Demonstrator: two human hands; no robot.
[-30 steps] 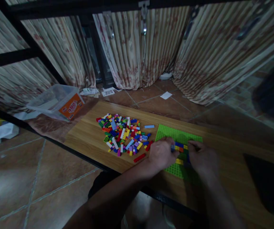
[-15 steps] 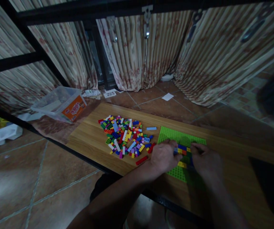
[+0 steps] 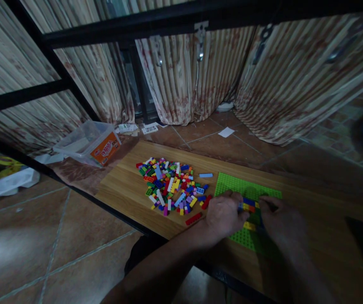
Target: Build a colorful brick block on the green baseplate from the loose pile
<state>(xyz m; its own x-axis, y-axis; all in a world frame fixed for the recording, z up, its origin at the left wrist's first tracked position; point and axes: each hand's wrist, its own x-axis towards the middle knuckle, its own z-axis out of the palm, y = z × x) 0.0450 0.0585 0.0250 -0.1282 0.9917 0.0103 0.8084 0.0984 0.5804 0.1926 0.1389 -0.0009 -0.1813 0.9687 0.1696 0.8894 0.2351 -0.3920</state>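
Observation:
A bright green studded baseplate [image 3: 232, 185] lies on the wooden table [image 3: 127, 185]. A small cluster of blue, yellow and orange bricks [image 3: 249, 207] stands on it. My left hand [image 3: 224, 215] rests at the plate's left edge, fingers curled against the cluster. From the right, my right hand [image 3: 281, 219] meets the same bricks with its fingers closed on them. A loose pile of many-coloured bricks [image 3: 172, 188] lies to the left of my hands. One red brick [image 3: 193, 218] sits apart near my left wrist.
A clear plastic tub with an orange label [image 3: 88, 143] sits at the table's far left. Black metal bars [image 3: 58, 84] cross overhead. Striped curtains [image 3: 200, 76] hang behind, with paper scraps [image 3: 226, 132] on the tiled floor. A single light blue brick [image 3: 206, 175] lies beside the plate.
Both hands stay on the brick cluster in the same grip. The view has tilted up and left, so everything sits lower and further right in the frame.

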